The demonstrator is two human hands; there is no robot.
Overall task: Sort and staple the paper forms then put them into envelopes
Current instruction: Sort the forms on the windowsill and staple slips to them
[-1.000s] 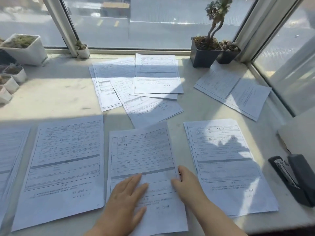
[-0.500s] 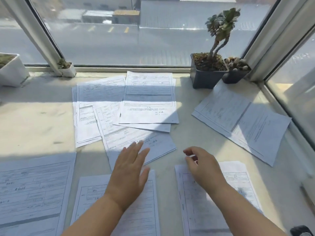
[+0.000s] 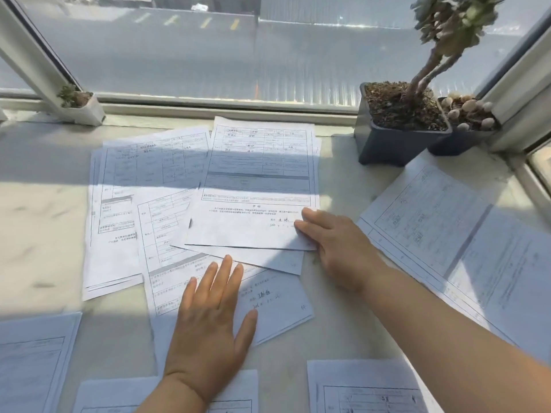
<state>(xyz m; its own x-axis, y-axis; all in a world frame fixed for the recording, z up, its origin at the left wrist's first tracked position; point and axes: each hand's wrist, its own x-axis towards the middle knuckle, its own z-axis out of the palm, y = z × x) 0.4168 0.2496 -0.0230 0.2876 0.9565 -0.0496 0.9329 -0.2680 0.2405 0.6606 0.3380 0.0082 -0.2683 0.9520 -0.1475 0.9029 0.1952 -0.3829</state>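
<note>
Nearest the camera, three sheets (image 3: 369, 389) poking in along the bottom edge of the bench (image 3: 38, 222), one at the left corner, one under the left wrist, one at the right. Just beyond, left hand (image 3: 208, 320) flat and open, fingers straight and spread a little, palm down on the lowest form (image 3: 277, 302) of the loose pile, the one with handwriting near its bottom corner. Up and to the right, right hand (image 3: 337, 245) stretched out at the lower right corner of the top form (image 3: 256, 186), fingertips on the paper; fingers look fairly straight, thumb hidden underneath, so cannot tell whether pinching the corner or only touching it. Top form lying square on, printed table uppermost, overlapping another sheet (image 3: 268, 260) whose edge peeks out below. To the left, more fanned forms (image 3: 143, 174), partly covered by the top one, half in shadow, half in sun. Off to the right, well apart from the pile, two overlapping sheets (image 3: 447, 234) lying at a slant under the right forearm's line. Further back on the right, a dark square pot (image 3: 384, 144) with soil and a tall branching succulent (image 3: 453, 22), a second small pot (image 3: 459, 138) with pebble-like plants touching it in the corner. Far left by the window frame, a little white pot (image 3: 86, 110). Beyond the glass, a road with painted yellow lines.
</note>
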